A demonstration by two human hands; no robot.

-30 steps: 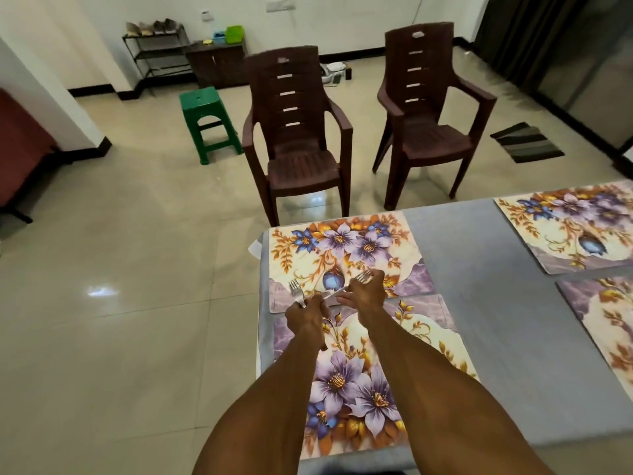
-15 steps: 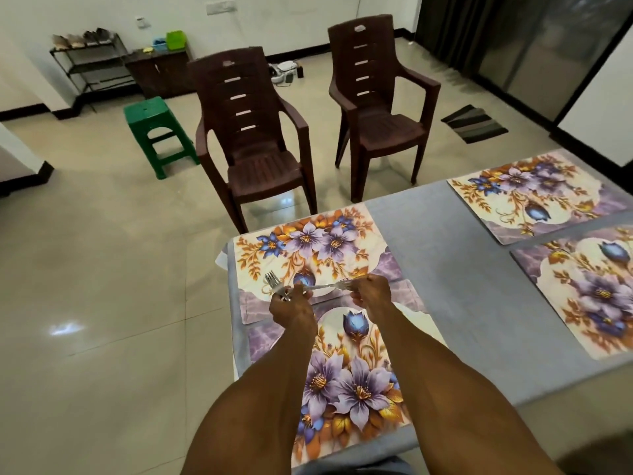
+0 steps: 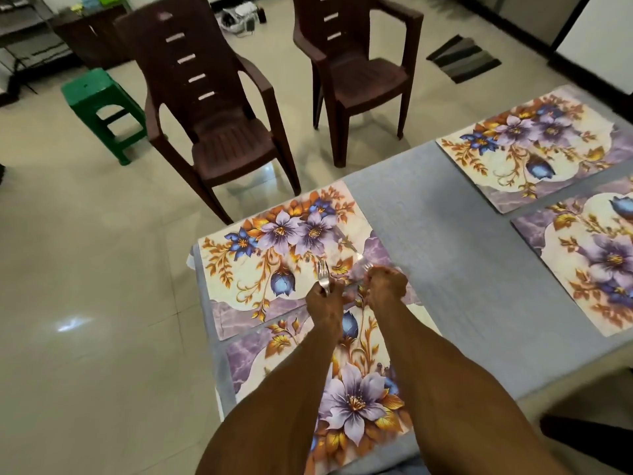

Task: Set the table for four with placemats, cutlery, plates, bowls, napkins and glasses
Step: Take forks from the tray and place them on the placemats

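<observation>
- Two hands work together at the centre of the frame, over the seam where the nearest placemat (image 3: pixel 356 402) meets the one beyond it (image 3: pixel 274 248).
- The left hand (image 3: pixel 323 305) has its grip curled round a fork (image 3: pixel 323 276), tines pointing away from the person.
- The right hand (image 3: pixel 387 286) has its grip curled round more cutlery (image 3: pixel 363 269); only blurred tines show past the knuckles, so I cannot tell how many pieces it holds.
- Handles seem to cross between the two hands. My judgement: if a piece is being passed or sorted here, a loose pinch could let it slip and drop onto a mat, or slide off the worktop (image 3: pixel 445 241) edge at lower left, which lies near.
- The two nearer mats touch or overlap slightly at the seam. A fork laid across that seam would likely rock or sit crooked.
- Dragging cutlery over the glossy mats could shift them, and the farther one already sits close to the worktop's left edge.
- At the right of the frame, well apart, lie two more placemats (image 3: pixel 534 149) (image 3: pixel 589 262), bare of cutlery; plates, bowls, napkins and glasses are nowhere in view.
- Beyond the worktop stand two brown chairs (image 3: pixel 219 132) (image 3: pixel 359 73), pulled back from it.
</observation>
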